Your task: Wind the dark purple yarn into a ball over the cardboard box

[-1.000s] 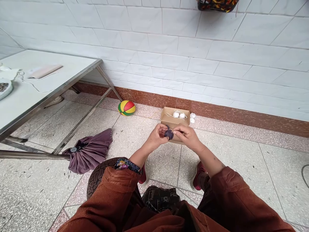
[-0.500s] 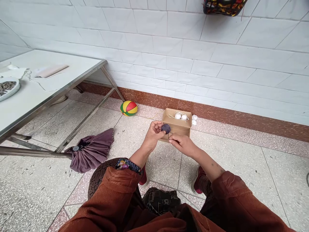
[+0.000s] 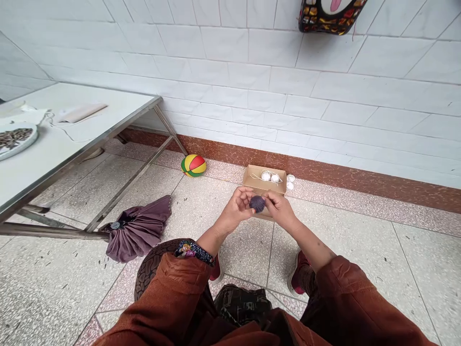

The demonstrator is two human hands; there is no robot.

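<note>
A small ball of dark purple yarn (image 3: 257, 203) is between my two hands, above the front of an open cardboard box (image 3: 264, 190). My left hand (image 3: 238, 207) grips the ball from its left side with thumb and fingers. My right hand (image 3: 280, 207) has its fingertips pinched together at the ball's upper right edge, on the yarn; the strand itself is too fine to make out there. Inside the box's far section lie two white yarn balls (image 3: 270, 177) with loose ends. White round pieces (image 3: 290, 181) rest on the floor just right of the box.
On the left stands a metal-framed table (image 3: 118, 103) bearing a tray of dark bits (image 3: 21, 137) and a rolled cloth (image 3: 82, 113). A coloured ball (image 3: 193, 165) and a purple cloth bundle (image 3: 139, 228) lie on the floor. A patterned bag (image 3: 329, 19) hangs on the tiled wall.
My right hand has moved from below the ball, where it held the strand, up to the ball's right side. The ball and left hand have shifted slightly right and down in view.
</note>
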